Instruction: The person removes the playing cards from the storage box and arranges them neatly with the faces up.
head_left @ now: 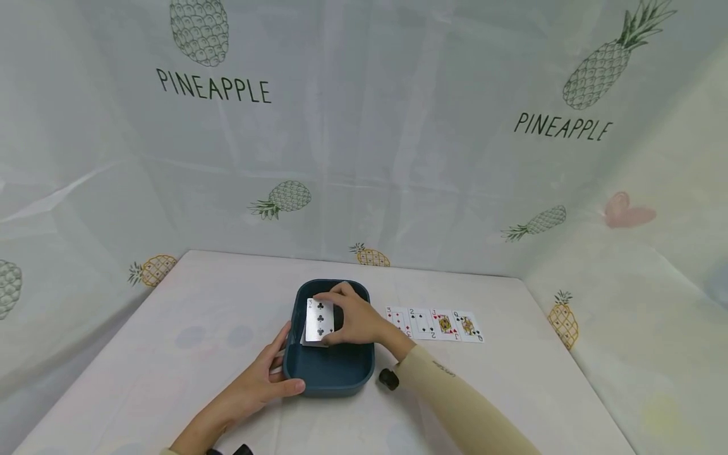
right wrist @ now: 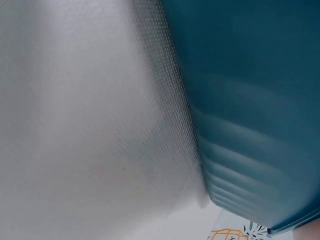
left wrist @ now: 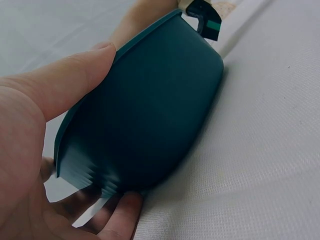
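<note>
A dark blue plastic tray (head_left: 328, 373) with rounded corners stands on the white-covered table. My left hand (head_left: 257, 380) grips its left side, thumb at the near rim and fingers along the outer wall; the left wrist view shows the thumb on the tray's edge (left wrist: 142, 42). Over the inside of the tray, my right hand (head_left: 358, 320) pinches a three of clubs playing card (head_left: 320, 321) by its right side, between thumb and fingers. Beneath it peeks the edge of another white card. The right wrist view shows only the tray's ribbed outer wall (right wrist: 250, 125) and white cloth.
Right of the tray, a row of face-up playing cards (head_left: 445, 323) overlaps on the tablecloth (head_left: 227, 303), among them a jack and a queen. A pineapple-printed sheet (head_left: 364, 139) hangs behind and at the sides. A black wrist device (head_left: 389, 379) sits by the right sleeve.
</note>
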{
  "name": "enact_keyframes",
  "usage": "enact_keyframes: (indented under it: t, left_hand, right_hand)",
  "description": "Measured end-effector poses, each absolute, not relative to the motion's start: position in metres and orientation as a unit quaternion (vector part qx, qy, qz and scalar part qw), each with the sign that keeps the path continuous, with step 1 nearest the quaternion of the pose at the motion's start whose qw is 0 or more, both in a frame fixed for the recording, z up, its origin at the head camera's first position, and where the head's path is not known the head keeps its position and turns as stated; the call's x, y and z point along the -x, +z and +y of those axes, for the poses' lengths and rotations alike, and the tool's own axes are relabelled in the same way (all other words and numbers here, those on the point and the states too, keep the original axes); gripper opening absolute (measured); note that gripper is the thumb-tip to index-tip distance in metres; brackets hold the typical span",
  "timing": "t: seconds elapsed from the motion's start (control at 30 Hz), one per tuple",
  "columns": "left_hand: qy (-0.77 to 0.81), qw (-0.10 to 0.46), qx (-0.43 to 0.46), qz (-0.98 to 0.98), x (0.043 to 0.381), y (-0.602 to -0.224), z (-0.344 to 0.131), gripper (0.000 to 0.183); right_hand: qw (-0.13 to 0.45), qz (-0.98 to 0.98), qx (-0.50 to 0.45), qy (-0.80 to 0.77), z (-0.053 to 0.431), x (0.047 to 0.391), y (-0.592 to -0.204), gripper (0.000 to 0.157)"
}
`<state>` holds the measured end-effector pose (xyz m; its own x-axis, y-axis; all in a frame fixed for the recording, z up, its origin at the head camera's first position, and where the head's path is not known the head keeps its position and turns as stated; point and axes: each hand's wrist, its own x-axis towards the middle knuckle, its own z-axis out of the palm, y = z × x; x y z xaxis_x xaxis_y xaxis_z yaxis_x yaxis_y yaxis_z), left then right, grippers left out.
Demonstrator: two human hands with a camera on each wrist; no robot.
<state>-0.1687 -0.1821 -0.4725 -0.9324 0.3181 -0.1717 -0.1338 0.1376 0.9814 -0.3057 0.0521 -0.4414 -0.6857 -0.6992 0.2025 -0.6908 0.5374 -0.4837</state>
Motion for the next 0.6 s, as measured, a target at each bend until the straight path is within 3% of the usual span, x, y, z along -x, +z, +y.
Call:
enact_keyframes:
  t: [0.6]
  left_hand:
    - [0.652, 0.167, -0.055, 0.737, 0.17, -0.475, -0.181, 0.099]
  right_hand:
    - [0.053, 0.826, 0.43, -0.359, 0.072, 0.316, -0.432, 0.083]
